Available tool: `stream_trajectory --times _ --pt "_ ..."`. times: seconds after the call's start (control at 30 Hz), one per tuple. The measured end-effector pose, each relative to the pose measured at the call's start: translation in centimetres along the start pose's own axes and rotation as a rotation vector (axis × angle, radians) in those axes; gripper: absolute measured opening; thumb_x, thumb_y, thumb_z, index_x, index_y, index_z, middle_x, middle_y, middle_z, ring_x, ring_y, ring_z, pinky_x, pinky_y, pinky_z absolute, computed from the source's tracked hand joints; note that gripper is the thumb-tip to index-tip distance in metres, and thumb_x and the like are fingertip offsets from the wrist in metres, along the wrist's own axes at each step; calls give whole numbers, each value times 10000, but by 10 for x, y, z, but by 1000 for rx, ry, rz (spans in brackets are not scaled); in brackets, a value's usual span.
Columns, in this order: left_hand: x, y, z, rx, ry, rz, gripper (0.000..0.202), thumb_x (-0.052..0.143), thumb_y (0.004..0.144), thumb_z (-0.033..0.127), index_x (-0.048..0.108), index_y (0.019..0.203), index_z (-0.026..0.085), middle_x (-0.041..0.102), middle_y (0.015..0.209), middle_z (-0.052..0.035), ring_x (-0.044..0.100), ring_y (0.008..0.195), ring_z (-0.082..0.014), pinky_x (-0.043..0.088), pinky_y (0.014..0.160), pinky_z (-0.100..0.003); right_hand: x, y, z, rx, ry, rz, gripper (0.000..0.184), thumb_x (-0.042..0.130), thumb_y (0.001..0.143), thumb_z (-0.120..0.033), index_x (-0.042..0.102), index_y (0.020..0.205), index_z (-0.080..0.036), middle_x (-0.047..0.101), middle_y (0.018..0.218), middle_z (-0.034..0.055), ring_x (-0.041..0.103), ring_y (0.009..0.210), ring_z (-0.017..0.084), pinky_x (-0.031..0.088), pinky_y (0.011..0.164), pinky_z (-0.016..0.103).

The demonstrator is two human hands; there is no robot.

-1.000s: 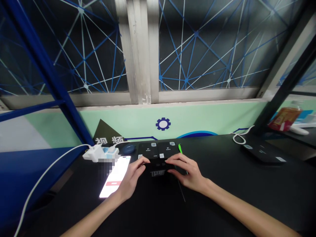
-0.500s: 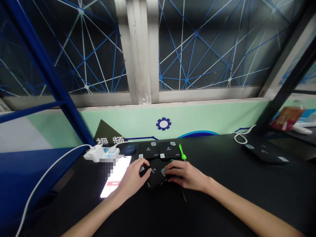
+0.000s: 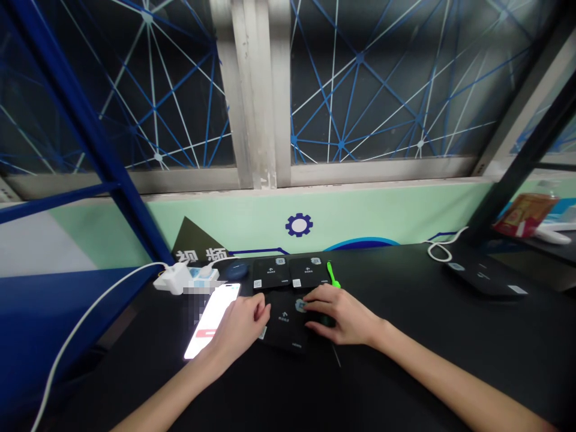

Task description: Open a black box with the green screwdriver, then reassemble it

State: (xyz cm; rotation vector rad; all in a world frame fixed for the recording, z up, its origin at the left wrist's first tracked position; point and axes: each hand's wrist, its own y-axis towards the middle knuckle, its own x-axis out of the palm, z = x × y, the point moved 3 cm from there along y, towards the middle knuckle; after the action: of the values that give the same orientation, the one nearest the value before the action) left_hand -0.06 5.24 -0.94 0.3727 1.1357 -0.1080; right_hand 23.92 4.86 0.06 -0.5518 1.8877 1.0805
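A flat black box (image 3: 284, 327) with a small round label lies face up on the black table (image 3: 405, 360), in front of two similar black boxes (image 3: 270, 273) (image 3: 308, 271) set side by side. My left hand (image 3: 238, 327) curls its fingers round the near box's left edge. My right hand (image 3: 344, 313) grips its right side, fingertips on the top by the label. A thin dark rod pokes out from under my right hand. A green-handled tool (image 3: 332, 275) lies just behind my right fingers.
A lit phone (image 3: 210, 319) lies left of my left hand. Behind it are a white charger (image 3: 173, 279) with a cable and a dark mouse (image 3: 236, 270). At the right are a black device (image 3: 482, 277), a coiled white cable (image 3: 438, 249) and an orange packet (image 3: 524, 213).
The near black box stood on edge between my hands a second ago, then tipped over. It now lies flat, face up, closer to me. Both hands came slightly nearer with it.
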Motion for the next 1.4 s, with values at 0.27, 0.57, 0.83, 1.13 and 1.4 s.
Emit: stream_trajectory --times 0.27,0.57,0.83,1.13,1.4 --pt "0 -1 1 47 63 50 398 421 940 348 405 567 209 457 503 27 429 472 -145 225 511 -270 10 6 -15 143 -67 -24 840 649 684 -764 601 1271 -166 603 1296 165 535 1161 345 374 1032 515" --pt "-5 4 -5 257 176 236 446 347 931 112 502 1336 217 544 1366 -80 505 1232 -259 419 1003 -425 20 10 -26 202 -104 -52 1030 638 588 -837 513 1357 -163 566 1296 195 501 1125 375 307 1021 558" --pt "8 7 -24 250 354 108 717 332 801 -34 430 1453 250 453 1492 -44 411 1366 -261 426 1048 -449 16 12 -22 157 32 -17 737 827 528 -560 577 1122 -203 565 1197 123 513 1031 305 347 1000 505" --pt "12 3 -20 220 283 67 628 377 825 34 488 1414 223 475 1472 -86 485 1307 -304 466 1002 -479 -10 12 -11 162 86 82 607 838 534 -423 524 1018 -232 538 1234 103 498 1073 294 365 994 480" --pt "8 -2 -5 257 281 146 355 390 979 254 596 1248 152 569 1359 -143 506 1269 -303 451 1020 -484 -31 5 45 340 -13 237 454 790 646 -390 494 950 -227 578 1166 100 524 1040 298 443 889 458"
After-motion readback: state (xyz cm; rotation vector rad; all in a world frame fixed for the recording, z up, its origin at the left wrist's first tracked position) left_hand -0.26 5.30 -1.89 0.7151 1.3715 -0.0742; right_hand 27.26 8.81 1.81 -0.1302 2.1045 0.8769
